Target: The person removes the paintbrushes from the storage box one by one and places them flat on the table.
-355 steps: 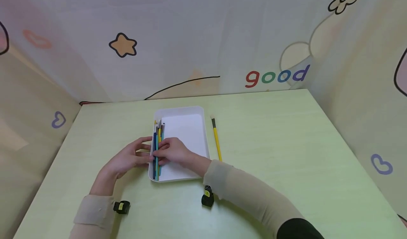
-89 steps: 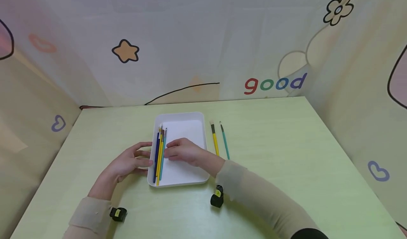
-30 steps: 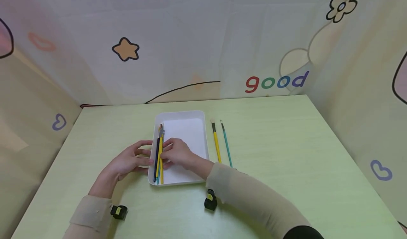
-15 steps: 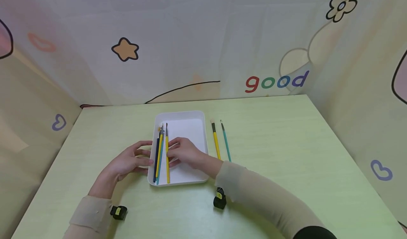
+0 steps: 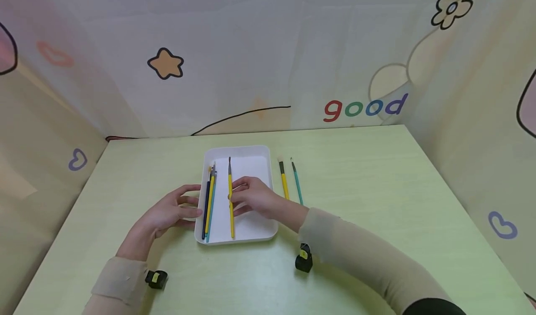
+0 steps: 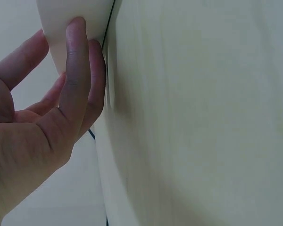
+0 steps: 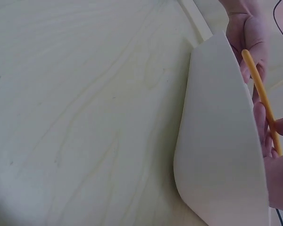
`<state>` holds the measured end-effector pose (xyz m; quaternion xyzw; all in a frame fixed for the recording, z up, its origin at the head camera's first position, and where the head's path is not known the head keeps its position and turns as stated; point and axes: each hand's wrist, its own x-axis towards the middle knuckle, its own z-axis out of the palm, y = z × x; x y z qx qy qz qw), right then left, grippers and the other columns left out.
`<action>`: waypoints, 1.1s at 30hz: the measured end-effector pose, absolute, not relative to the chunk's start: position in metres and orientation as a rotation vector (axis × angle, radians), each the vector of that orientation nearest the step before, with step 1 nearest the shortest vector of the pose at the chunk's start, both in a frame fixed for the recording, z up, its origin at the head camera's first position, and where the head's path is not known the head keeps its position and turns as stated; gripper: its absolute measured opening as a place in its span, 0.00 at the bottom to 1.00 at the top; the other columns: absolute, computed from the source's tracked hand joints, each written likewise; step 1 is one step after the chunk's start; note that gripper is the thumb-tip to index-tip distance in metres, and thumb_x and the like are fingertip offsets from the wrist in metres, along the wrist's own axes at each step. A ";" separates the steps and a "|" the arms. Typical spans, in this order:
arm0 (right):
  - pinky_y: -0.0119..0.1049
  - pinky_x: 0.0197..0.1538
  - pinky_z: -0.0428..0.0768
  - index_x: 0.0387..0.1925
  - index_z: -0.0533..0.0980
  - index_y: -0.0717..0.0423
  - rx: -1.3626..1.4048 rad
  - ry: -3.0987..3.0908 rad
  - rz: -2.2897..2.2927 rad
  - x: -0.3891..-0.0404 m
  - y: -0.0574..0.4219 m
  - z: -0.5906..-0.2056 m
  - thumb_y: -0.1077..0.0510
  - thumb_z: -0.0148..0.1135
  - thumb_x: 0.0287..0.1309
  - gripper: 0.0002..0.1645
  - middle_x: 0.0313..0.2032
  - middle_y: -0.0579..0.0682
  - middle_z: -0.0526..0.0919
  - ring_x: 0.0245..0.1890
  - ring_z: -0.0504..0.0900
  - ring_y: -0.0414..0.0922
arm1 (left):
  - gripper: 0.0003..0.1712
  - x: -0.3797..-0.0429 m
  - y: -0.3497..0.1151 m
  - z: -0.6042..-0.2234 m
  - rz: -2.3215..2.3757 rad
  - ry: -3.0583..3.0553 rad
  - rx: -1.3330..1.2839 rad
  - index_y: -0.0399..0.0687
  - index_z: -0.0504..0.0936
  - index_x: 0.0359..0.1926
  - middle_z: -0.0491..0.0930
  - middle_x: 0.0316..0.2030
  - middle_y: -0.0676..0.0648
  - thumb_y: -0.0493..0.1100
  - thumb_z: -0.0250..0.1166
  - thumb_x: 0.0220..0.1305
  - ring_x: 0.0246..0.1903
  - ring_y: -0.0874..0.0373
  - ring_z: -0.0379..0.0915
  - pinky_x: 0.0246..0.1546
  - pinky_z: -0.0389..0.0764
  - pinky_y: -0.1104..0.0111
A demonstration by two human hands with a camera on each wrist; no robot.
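Observation:
My right hand pinches a yellow paintbrush upright-lengthwise over the middle of a white tray, bristles toward the back. In the right wrist view the yellow handle shows between thumb and fingers, above the tray's side wall. At the tray's left side, my left hand rests spread fingers against the outer wall; the left wrist view shows fingertips touching that white wall. Along the tray's inner left edge lie several brushes, among them a dark blue paintbrush, another yellow one and a teal paintbrush.
On the table, right of the tray, a yellow flat brush and a thin teal brush lie side by side, partly behind my right forearm. A printed curtain encloses the table's back and sides.
A teal brush was laid on the table beside the yellow flat one. Since a second ago, my right hand has drawn a yellow brush rightward from the bunch. My left hand stays put.

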<state>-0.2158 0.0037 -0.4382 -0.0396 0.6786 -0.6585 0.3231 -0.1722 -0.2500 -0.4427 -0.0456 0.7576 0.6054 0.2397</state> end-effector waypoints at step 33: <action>0.45 0.43 0.88 0.61 0.68 0.66 -0.133 1.818 -1.791 -0.208 0.067 -0.417 0.70 0.59 0.67 0.23 0.47 0.61 0.80 0.39 0.83 0.50 | 0.46 -0.171 -0.251 -0.443 1.659 2.098 -0.095 0.46 0.55 0.79 0.66 0.64 0.30 0.33 0.70 0.66 0.49 0.43 0.80 0.46 0.86 0.54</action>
